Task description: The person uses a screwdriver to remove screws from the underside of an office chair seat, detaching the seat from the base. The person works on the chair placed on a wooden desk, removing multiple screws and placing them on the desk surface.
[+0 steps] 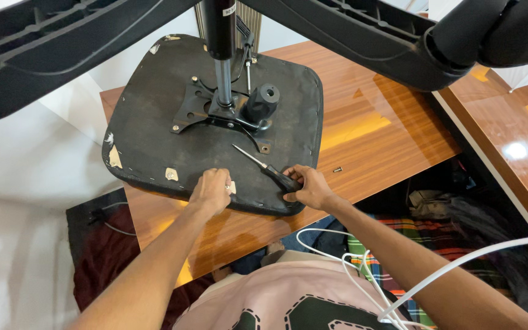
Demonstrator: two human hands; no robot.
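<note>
Fingers of our right hand (313, 188) are closing around the black handle of the screwdriver (267, 167), which is lying on the near part of the upturned seat base (148, 122), tip aimed far-left. Our left hand (211, 190) is curled, pressing the near edge. We should be steadying the seat before lifting.

Home room: wooden table (392, 131), bedding (392, 244)
</note>
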